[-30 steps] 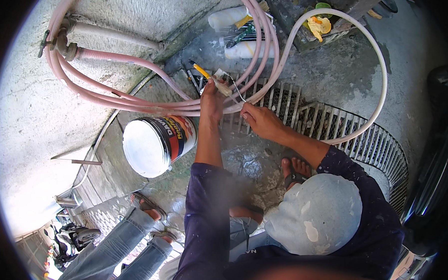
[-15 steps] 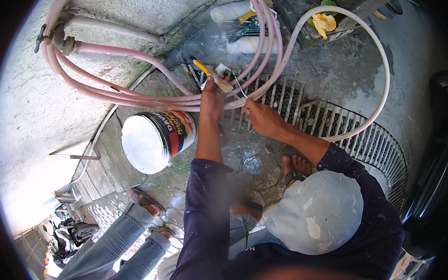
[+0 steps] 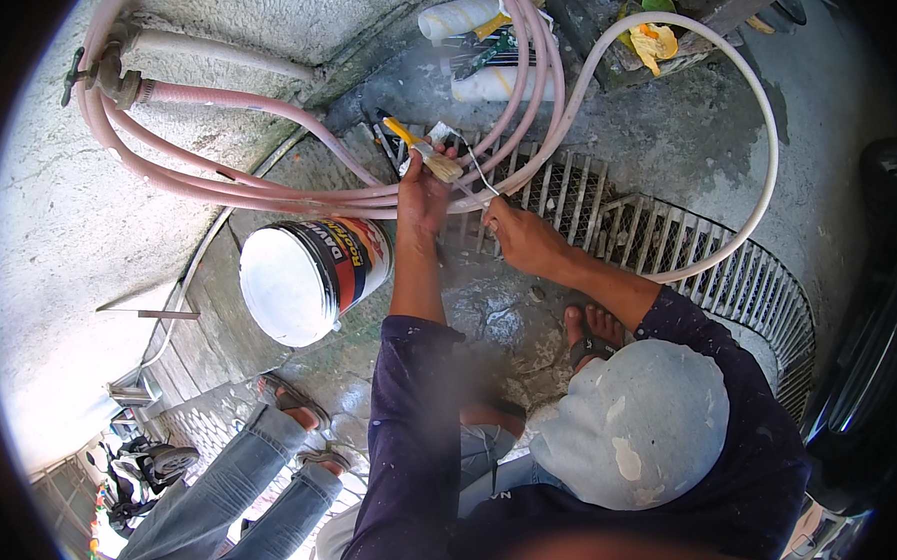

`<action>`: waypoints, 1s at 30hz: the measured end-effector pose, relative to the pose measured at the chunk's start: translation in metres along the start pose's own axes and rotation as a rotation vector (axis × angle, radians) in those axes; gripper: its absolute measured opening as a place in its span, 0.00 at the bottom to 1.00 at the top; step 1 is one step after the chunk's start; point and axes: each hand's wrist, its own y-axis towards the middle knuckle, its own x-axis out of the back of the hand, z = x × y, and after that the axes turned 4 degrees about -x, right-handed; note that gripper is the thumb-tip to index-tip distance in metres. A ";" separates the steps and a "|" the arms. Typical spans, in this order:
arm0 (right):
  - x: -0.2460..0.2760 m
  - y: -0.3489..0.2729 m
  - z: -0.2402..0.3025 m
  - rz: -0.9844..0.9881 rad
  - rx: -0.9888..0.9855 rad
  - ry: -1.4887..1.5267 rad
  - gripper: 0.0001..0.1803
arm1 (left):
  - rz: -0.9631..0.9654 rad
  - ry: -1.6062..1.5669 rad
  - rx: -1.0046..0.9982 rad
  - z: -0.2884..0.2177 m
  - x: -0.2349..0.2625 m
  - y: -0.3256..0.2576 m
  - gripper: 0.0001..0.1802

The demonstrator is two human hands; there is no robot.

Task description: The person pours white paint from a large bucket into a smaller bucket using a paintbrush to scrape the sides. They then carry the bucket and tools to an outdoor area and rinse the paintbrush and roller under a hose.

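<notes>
My left hand is closed around a paintbrush with a yellow handle. Its pale bristles point down and to the right. Close by on the right, my right hand is closed around the lower end of a thin, bent white rod, which looks like a paint roller frame. The rod's far end meets a white piece beside the brush; I cannot tell whether they touch. Both hands are above the slatted drain grate, next to the pink hose.
A paint bucket with a coloured label stands left of my left forearm. Paint rollers lie beyond the hose loops. A tap juts from the wall. Another person's jeans-clad legs are at lower left. My bent knee is below my right arm.
Both hands stay nearly in place. In my left hand the brush has turned slightly, and more of its yellow handle shows.
</notes>
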 end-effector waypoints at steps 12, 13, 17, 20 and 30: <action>0.003 0.000 0.004 -0.071 0.025 0.113 0.06 | -0.079 0.159 -0.010 0.002 -0.019 -0.009 0.22; 0.002 0.000 0.004 -0.074 0.032 0.111 0.06 | -0.054 0.151 -0.016 0.002 -0.020 -0.009 0.22; 0.002 0.001 0.003 -0.085 0.047 0.121 0.06 | -0.042 0.137 -0.001 0.000 -0.024 -0.011 0.23; 0.003 0.000 0.004 -0.075 0.029 0.144 0.06 | -0.053 0.151 0.020 -0.003 -0.025 -0.012 0.24; 0.013 0.000 0.023 -0.072 -0.027 0.128 0.06 | -0.071 0.117 0.067 -0.012 -0.013 -0.011 0.27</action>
